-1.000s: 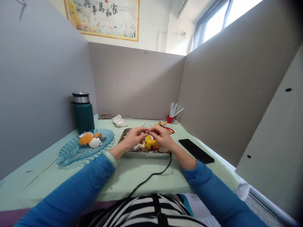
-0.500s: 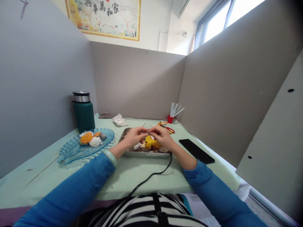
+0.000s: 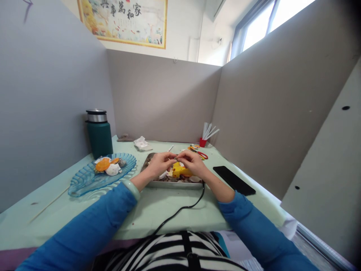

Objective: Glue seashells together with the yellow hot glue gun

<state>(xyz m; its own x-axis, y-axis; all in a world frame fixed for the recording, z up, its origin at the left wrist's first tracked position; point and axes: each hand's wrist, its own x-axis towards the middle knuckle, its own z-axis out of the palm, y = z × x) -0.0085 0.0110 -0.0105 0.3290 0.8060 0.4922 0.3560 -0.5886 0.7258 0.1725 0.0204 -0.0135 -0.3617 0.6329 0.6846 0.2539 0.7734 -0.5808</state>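
My left hand (image 3: 161, 163) and my right hand (image 3: 191, 162) meet fingertip to fingertip above a metal tray (image 3: 175, 184). Both are closed in a pinch on a small greyish piece (image 3: 176, 159), mostly covered by the fingers and too small to name. Below them, a yellow glue gun (image 3: 180, 171) lies in the tray among shells (image 3: 195, 179) and brown pebble-like bits. Its black cord (image 3: 183, 207) runs out over the tray's front edge towards my lap.
On the left are a blue shell-shaped plate (image 3: 81, 190) holding shells, a green bottle (image 3: 100, 137) and a thin stick (image 3: 49, 204). Crumpled tissue (image 3: 141, 143), scissors (image 3: 202, 154) and a red cup (image 3: 202, 142) of white sticks stand behind. A black phone (image 3: 234, 180) lies right. Grey partitions (image 3: 166, 94) enclose the table.
Very little differs. My hands stay together over the tray, with only a slight shift of the fingertips around the small piece.
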